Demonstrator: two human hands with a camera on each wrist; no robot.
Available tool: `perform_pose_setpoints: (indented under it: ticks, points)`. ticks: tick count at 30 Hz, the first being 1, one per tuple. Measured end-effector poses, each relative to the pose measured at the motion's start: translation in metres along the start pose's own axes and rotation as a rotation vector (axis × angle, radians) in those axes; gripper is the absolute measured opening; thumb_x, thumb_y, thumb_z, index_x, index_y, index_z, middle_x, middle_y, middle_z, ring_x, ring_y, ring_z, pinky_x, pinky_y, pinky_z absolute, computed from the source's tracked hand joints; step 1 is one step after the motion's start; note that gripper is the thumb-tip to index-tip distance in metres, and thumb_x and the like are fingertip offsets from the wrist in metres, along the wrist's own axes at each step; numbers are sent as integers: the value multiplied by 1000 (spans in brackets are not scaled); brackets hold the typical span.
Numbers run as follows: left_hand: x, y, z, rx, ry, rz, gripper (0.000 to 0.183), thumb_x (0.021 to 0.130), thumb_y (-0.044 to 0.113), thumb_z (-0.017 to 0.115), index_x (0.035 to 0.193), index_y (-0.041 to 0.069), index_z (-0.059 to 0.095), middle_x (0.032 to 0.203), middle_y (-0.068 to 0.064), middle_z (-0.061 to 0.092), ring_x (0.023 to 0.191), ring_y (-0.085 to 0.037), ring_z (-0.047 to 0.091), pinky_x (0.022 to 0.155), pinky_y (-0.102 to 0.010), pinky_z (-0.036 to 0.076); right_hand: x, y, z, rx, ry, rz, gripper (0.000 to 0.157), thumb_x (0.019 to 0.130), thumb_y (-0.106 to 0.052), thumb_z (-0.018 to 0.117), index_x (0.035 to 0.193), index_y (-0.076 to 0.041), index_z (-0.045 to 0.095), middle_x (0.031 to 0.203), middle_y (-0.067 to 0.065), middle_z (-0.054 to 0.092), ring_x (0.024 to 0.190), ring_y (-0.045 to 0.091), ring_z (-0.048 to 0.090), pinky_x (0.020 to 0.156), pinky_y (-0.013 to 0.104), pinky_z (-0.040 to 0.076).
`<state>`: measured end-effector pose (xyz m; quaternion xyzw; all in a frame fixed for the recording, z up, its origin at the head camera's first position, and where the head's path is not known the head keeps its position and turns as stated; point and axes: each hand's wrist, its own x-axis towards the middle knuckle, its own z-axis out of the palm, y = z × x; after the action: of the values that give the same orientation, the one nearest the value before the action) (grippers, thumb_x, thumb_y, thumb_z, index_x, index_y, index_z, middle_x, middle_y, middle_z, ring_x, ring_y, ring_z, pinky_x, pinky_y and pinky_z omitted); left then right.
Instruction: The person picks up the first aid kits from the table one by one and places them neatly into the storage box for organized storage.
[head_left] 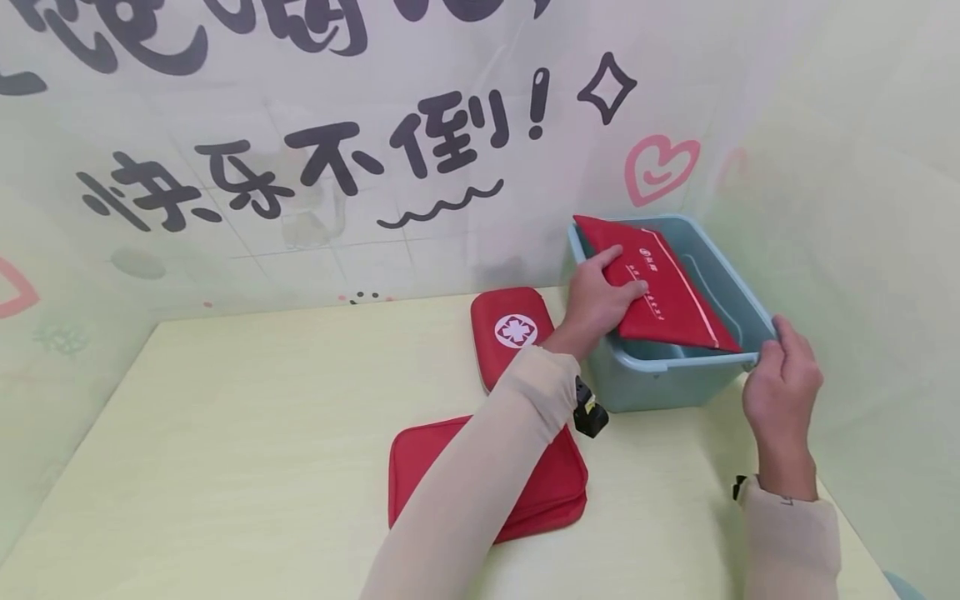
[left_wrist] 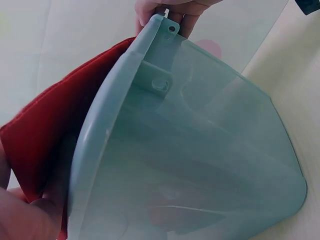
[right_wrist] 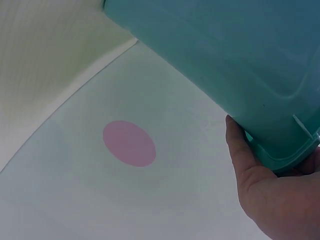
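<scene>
A left hand (head_left: 596, 297) pinches a red pouch (head_left: 675, 310) aslant in the mouth of a blue bin (head_left: 660, 390) as the right hand (head_left: 783, 385) grips its rim (head_left: 705, 361); packing appears underway, the next move likely calling for tucking the pouch inside.

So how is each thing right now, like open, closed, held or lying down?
Left hand: gripping the red pouch.
Right hand: holding a corner of the bin's rim.
Red pouch: slanting across the bin's mouth; can't tell if it's closed.
Blue bin: open at the top, standing on the table.
Red case with white emblem: looks closed, lying down.
Red bundle: lying flat, partly hidden by a sleeve.
</scene>
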<state>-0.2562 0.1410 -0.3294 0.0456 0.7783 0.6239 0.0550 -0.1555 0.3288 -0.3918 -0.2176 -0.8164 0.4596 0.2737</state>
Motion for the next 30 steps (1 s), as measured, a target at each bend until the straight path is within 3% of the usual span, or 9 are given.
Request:
perform_pose_setpoints:
  ticks: [7, 16, 30]
  points:
    - [2, -1, 4, 25, 13, -26, 75, 80, 19, 84, 147, 26, 50, 131, 2, 55, 110, -16, 55, 76, -30, 59, 1, 1, 1, -4, 11, -12, 51, 105, -21, 27, 153, -8, 38, 151, 16, 43, 136, 35, 41, 118, 46, 27]
    - [0, 1, 11, 50, 0, 1, 76, 79, 19, 84, 147, 25, 49, 130, 3, 55, 109, -14, 56, 74, -27, 59, -1, 1, 1, -6, 12, 7, 51, 105, -22, 28, 154, -10, 38, 152, 13, 43, 138, 33, 40, 118, 45, 28]
    - [4, 6, 21, 119, -20, -42, 77, 78, 19, 85, 146, 25, 48, 129, 3, 55, 109, -16, 56, 74, -30, 59, 1, 2, 2, -2, 8, 10, 50, 105, -21, 28, 154, -11, 38, 152, 12, 43, 137, 32, 40, 118, 45, 28]
